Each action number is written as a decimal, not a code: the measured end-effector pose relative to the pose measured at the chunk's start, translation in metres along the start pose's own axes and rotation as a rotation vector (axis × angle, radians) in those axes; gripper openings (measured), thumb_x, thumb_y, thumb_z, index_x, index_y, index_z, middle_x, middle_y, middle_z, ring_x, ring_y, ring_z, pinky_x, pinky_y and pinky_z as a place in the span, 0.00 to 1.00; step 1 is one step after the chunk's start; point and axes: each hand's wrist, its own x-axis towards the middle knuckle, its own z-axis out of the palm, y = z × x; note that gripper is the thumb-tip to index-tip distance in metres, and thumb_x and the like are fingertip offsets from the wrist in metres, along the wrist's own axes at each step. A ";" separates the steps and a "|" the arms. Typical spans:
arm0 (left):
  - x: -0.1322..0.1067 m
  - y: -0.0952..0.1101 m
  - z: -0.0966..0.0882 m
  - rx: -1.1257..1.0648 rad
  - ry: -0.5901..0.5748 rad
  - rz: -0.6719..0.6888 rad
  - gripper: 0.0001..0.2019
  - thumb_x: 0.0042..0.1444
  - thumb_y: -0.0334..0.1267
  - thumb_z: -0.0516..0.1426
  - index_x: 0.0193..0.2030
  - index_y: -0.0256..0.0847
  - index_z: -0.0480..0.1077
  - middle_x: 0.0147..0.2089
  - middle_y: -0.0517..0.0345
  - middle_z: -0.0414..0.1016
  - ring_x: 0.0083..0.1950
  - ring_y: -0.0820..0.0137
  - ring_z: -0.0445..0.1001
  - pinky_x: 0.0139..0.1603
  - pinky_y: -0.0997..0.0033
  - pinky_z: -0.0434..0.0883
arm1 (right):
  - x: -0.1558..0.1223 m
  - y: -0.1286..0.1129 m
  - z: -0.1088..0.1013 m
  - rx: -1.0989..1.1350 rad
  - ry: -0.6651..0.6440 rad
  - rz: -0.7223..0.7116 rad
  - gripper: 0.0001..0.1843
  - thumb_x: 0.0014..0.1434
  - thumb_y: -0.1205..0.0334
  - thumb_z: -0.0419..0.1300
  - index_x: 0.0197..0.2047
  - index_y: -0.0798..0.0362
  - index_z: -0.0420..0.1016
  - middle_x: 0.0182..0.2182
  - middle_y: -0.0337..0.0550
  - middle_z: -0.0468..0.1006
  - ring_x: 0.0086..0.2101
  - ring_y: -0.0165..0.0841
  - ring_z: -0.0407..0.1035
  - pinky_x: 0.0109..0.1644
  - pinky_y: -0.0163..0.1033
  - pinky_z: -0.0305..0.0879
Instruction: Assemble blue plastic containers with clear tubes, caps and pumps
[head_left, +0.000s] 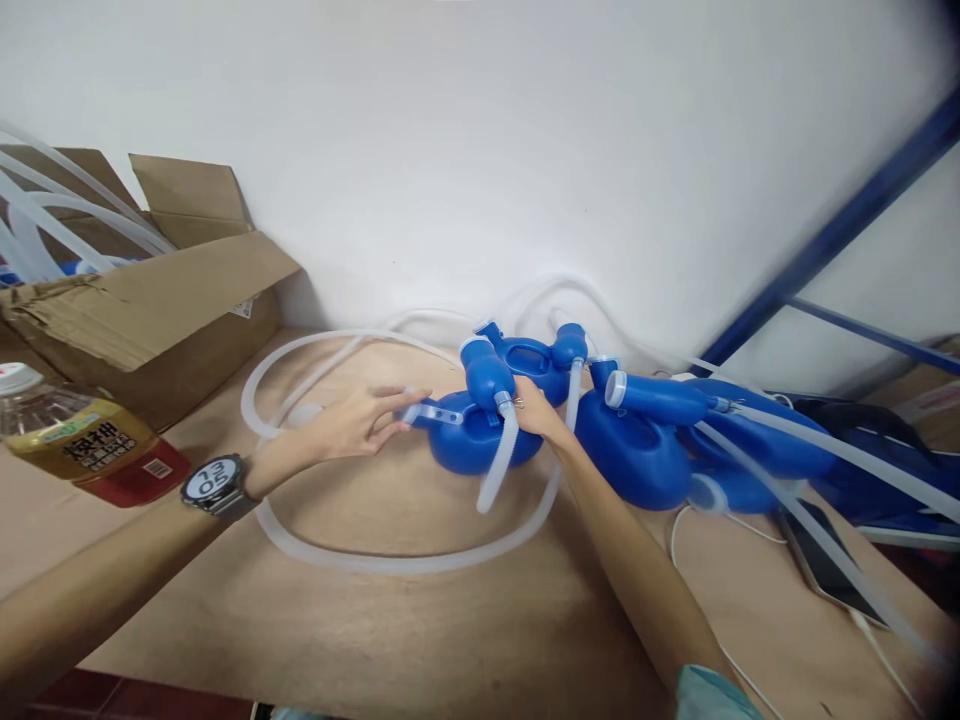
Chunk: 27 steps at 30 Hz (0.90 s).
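Note:
On the table lies a blue plastic bottle (461, 452) with a rounded body, a wide blue neck (487, 375) and a short ribbed translucent hose (501, 465). My left hand (364, 420), with a watch on its wrist, pinches the end of a light-blue strap with holes (439, 412) at the bottle's left side. My right hand (534, 408) is closed around the bottle behind the hose joint; its fingers are partly hidden. A metal clip (517, 402) shows beside the joint. Behind stands another blue bottle (551, 385), and more blue bottles (634, 450) lie at the right.
Long translucent tubing (405, 563) loops across the table (360, 630). To the left are an open cardboard box (150, 300) holding tubes and a drink bottle (90, 440). A phone (829, 560) with a white cable lies right. A blue metal frame (840, 230) slants by the wall.

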 end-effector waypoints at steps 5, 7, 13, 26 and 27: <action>0.004 0.016 0.005 0.035 0.013 -0.151 0.28 0.72 0.49 0.51 0.75 0.40 0.66 0.62 0.42 0.80 0.53 0.53 0.83 0.57 0.54 0.77 | -0.001 -0.008 -0.003 -0.069 -0.022 0.047 0.03 0.51 0.63 0.61 0.31 0.50 0.72 0.36 0.44 0.84 0.43 0.49 0.78 0.44 0.43 0.68; 0.007 0.021 0.004 0.026 0.001 -0.225 0.29 0.72 0.50 0.50 0.73 0.37 0.67 0.55 0.43 0.84 0.50 0.54 0.84 0.56 0.55 0.77 | -0.001 -0.009 -0.004 -0.076 -0.019 0.054 0.02 0.51 0.64 0.61 0.31 0.50 0.72 0.36 0.44 0.84 0.43 0.48 0.79 0.45 0.44 0.68; 0.025 0.032 -0.003 0.113 -0.011 -0.314 0.26 0.74 0.54 0.47 0.63 0.39 0.73 0.47 0.46 0.85 0.48 0.54 0.83 0.50 0.58 0.76 | -0.004 -0.013 0.000 -0.128 0.005 0.068 0.03 0.55 0.63 0.63 0.35 0.50 0.74 0.41 0.47 0.86 0.47 0.51 0.79 0.48 0.45 0.70; 0.057 0.014 0.016 0.176 -0.010 -0.158 0.20 0.76 0.45 0.44 0.54 0.43 0.75 0.44 0.50 0.81 0.43 0.61 0.80 0.47 0.63 0.73 | -0.010 -0.015 0.006 -0.206 0.025 0.086 0.10 0.61 0.57 0.64 0.46 0.47 0.79 0.49 0.49 0.86 0.53 0.55 0.78 0.52 0.48 0.71; 0.055 0.012 0.017 0.160 -0.007 -0.130 0.19 0.76 0.44 0.44 0.54 0.43 0.75 0.46 0.49 0.81 0.45 0.61 0.80 0.48 0.63 0.74 | -0.009 -0.014 0.007 -0.202 0.022 0.085 0.10 0.61 0.57 0.64 0.46 0.47 0.79 0.49 0.49 0.86 0.54 0.55 0.78 0.53 0.49 0.71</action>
